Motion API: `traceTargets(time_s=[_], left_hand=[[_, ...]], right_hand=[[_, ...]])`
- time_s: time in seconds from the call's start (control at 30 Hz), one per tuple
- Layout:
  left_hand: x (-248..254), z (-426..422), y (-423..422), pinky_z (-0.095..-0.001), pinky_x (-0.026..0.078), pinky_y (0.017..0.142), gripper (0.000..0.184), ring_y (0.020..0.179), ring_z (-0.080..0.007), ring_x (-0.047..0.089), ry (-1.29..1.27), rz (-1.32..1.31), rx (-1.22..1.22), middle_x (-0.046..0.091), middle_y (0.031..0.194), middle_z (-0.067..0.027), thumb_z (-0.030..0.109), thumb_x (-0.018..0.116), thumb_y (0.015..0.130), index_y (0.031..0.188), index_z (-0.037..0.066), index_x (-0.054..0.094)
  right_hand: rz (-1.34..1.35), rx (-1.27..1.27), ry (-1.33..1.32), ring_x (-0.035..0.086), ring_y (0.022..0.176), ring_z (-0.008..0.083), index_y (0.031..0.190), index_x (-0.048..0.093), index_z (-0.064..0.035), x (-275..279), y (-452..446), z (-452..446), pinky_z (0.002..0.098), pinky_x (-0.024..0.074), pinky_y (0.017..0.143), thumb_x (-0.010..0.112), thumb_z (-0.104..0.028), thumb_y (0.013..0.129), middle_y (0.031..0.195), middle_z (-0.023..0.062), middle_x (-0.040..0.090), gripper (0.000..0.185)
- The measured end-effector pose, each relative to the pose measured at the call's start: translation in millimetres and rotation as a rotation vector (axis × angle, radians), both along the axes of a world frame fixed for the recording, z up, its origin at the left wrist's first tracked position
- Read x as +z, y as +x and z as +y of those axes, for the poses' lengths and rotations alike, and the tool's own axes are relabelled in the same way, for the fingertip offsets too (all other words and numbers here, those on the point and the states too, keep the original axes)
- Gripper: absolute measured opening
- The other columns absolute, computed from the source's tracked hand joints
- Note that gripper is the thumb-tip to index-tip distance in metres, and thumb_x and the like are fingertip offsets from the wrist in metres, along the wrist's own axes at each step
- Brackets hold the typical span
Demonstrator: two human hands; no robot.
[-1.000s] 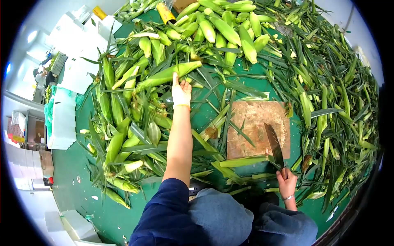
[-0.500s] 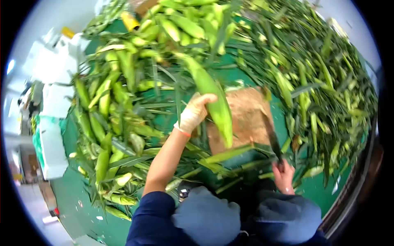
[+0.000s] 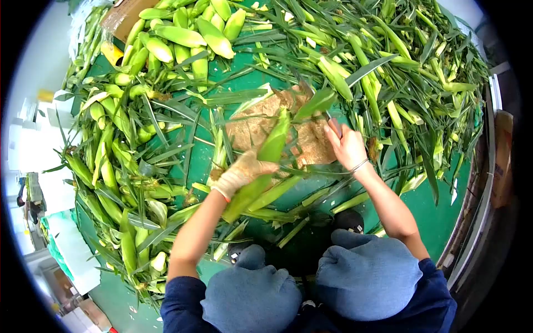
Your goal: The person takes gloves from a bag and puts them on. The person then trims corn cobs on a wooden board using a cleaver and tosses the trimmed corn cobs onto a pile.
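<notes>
My left hand (image 3: 244,173), in a pale work glove, is wrapped round the middle of a green ear of corn (image 3: 274,141). The ear slants over a worn brown chopping block (image 3: 244,132), its lower end towards my knees. Bare, my right hand (image 3: 350,149) grips a knife (image 3: 332,123) by its handle at the block's right side. A cut piece of green husk (image 3: 315,105) is beside the knife and hides part of the blade. Loose leaves lie around the block.
Trimmed ears of corn (image 3: 214,36) are heaped at the back left by a cardboard box (image 3: 125,19). More corn (image 3: 105,150) lies at left. A large pile of husks and leaves (image 3: 383,72) covers the right. The floor (image 3: 239,86) is green.
My left hand has lowered the ear towards my body and the block. The knife hand has moved up and left from beside my knee to the block's edge. The view has shifted.
</notes>
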State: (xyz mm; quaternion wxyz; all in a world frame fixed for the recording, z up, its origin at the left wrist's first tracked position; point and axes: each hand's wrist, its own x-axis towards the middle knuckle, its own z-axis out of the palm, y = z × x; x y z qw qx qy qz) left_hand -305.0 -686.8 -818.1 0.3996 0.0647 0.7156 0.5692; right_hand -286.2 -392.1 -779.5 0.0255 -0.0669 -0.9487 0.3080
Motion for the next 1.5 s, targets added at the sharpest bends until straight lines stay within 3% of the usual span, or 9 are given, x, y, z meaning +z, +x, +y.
traceTargets(time_s=[0.13,0.3,0.53,0.8,0.97,1.13,1.27,1.4,1.5], left_hand=[[43.3,0.2,-8.5,-0.0385,0.052,0.083,0.082,0.093,-0.0326,0.066,-0.759,0.368,-0.217,0.068,0.096,-0.0194,0.052,0.078,0.067,0.12,-0.003,0.051],[39.6,-4.4,-6.7,-0.0393,0.052,0.08,0.073,0.091,-0.033,0.067,-0.854,0.567,-0.311,0.068,0.093,-0.0174,0.052,0.076,0.069,0.114,0.0,0.05],[52.9,2.5,-5.4,-0.0409,0.051,0.082,0.085,0.093,-0.0353,0.066,-0.858,0.449,-0.331,0.068,0.096,-0.0213,0.051,0.075,0.07,0.128,-0.002,0.044],[34.9,26.2,0.2,-0.0389,0.052,0.082,0.065,0.091,-0.0323,0.067,-0.864,0.527,-0.264,0.069,0.091,-0.0173,0.04,0.071,0.071,0.119,0.001,0.052],[44.7,29.0,-0.5,-0.0392,0.052,0.085,0.065,0.094,-0.0326,0.066,-0.907,0.407,-0.278,0.069,0.096,-0.0186,0.04,0.07,0.072,0.122,0.002,0.051],[75.1,4.2,12.4,-0.0348,0.048,0.09,0.069,0.097,-0.0257,0.064,-0.359,0.288,0.001,0.067,0.104,-0.0133,0.036,0.072,0.073,0.129,0.002,0.05],[75.8,20.8,-10.1,-0.0309,0.045,0.09,0.044,0.098,-0.0156,0.057,0.586,0.214,0.574,0.062,0.105,-0.0052,0.019,0.07,0.082,0.12,0.002,0.056],[33.2,17.9,-30.4,-0.0357,0.048,0.091,0.028,0.098,-0.0185,0.06,0.797,0.138,0.889,0.062,0.104,-0.007,0.015,0.064,0.088,0.113,0.003,0.057],[-9.8,-2.3,-24.1,-0.0395,0.05,0.09,0.023,0.097,-0.0208,0.062,0.784,0.014,0.982,0.063,0.103,-0.008,0.014,0.062,0.089,0.11,0.005,0.057]], right_hand=[[0.111,0.137,-0.245,0.05,0.047,0.0301,0.085,0.058,0.0001,61.1,3.5,-22.1,0.0354,0.0427,0.049,0.066,-0.027,0.09,0.058,0.0163,0.053,0.028],[0.379,0.283,-0.365,0.05,0.046,0.0209,0.087,0.057,0.0002,60.0,11.3,-47.4,0.0294,0.0423,0.048,0.071,-0.015,0.086,0.056,0.0108,0.054,0.02],[-0.434,0.111,-0.07,0.065,0.077,0.04,0.1,0.065,0.001,-12.7,52.4,-1.2,0.0448,0.0524,0.071,0.061,-0.039,0.089,0.08,0.025,0.064,0.042],[0.053,0.01,-0.363,0.064,0.058,0.0263,0.091,0.058,0.0031,73.2,26.8,-34.9,0.0335,0.048,0.055,0.065,-0.022,0.091,0.066,0.019,0.059,0.025],[-0.171,0.073,-0.217,0.066,0.078,0.0343,0.097,0.06,0.0047,-12.3,65.4,-40.5,0.0412,0.0505,0.069,0.06,-0.025,0.091,0.082,0.0229,0.066,0.031],[-0.304,-0.224,-0.092,0.067,0.08,0.0401,0.093,0.068,0.0036,-2.3,81.9,11.7,0.0448,0.0524,0.07,0.061,-0.039,0.09,0.079,0.0301,0.063,0.044],[-0.065,-0.299,-0.192,0.058,0.06,0.0214,0.082,0.061,-0.0002,36.3,51.0,22.2,0.0353,0.0452,0.055,0.061,-0.035,0.093,0.065,0.0147,0.057,0.037],[0.338,-0.217,-0.698,0.04,0.044,0.0043,0.069,0.05,-0.0081,119.8,17.5,-5.3,0.0235,0.0326,0.04,0.057,-0.029,0.097,0.054,-0.005,0.045,0.035],[0.647,-0.223,-0.77,0.041,0.042,0.0067,0.067,0.048,-0.0078,112.2,5.1,-29.4,0.0244,0.0316,0.039,0.055,-0.027,0.098,0.053,-0.0029,0.045,0.037]])
